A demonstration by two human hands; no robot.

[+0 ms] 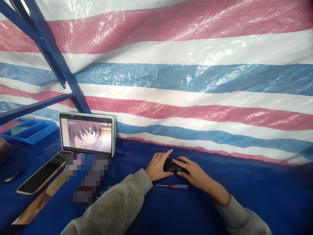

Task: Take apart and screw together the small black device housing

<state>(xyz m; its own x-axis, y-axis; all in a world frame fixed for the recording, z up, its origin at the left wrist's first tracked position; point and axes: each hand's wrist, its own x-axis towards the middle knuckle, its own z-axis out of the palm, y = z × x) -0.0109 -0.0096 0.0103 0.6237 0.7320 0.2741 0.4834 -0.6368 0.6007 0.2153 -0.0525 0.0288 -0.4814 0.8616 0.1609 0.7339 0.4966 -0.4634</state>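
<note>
A glossy black computer mouse [173, 166] lies low over the blue tabletop, gripped between my two hands. My left hand [157, 166] is closed around its left end, with one finger sticking out past the far side. On the other end, my right hand [192, 169] is closed too, its thumb and fingers along the near and far sides. Much of the mouse is hidden by the fingers. Just nearer to me, a small screwdriver [177, 186] with a clear, red-banded handle lies flat, its tip pointing left.
A tablet [85, 133] playing a cartoon leans against the striped sheet [195, 78]. To its left lie a phone [44, 173], a blue divided tray [36, 135] and another dark, rounded object [11, 175]. Another person's blurred hand [3, 147] shows at the left edge. Part of the picture is pixelated.
</note>
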